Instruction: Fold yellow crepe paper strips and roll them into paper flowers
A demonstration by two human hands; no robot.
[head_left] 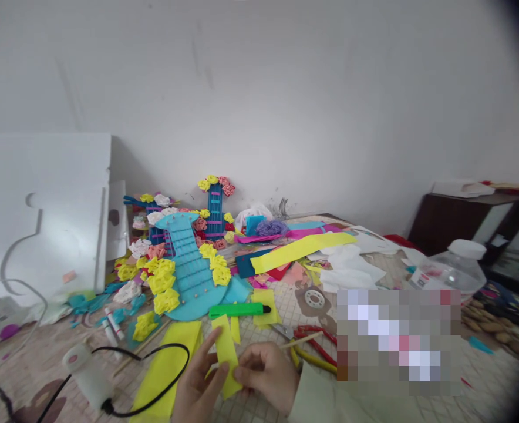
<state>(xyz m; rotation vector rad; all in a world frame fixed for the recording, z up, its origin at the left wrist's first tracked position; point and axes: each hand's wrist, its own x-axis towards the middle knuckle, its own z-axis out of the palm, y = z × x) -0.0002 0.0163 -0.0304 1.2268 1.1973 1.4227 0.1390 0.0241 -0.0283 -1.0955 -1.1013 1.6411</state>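
Note:
A narrow strip of yellow crepe paper (226,359) stands tilted between my two hands. My left hand (200,379) grips its left edge between thumb and fingers. My right hand (270,373) pinches the lower right edge with thumb and curled fingers. A thin wooden stick (306,339) sticks out beyond my right knuckles; whether that hand holds it I cannot tell. Just behind the strip lies a green marker-like tool (239,309) with a black tip. A larger yellow crepe sheet (167,370) is spread left of my left hand.
A blue guitar-shaped board (195,252) with yellow paper flowers (161,282) stands behind. A white glue gun (87,376) with a black cable lies left. Pliers (314,357) lie beside my right hand. A plastic bottle (453,270) stands right; a pixelated patch hides part of the table.

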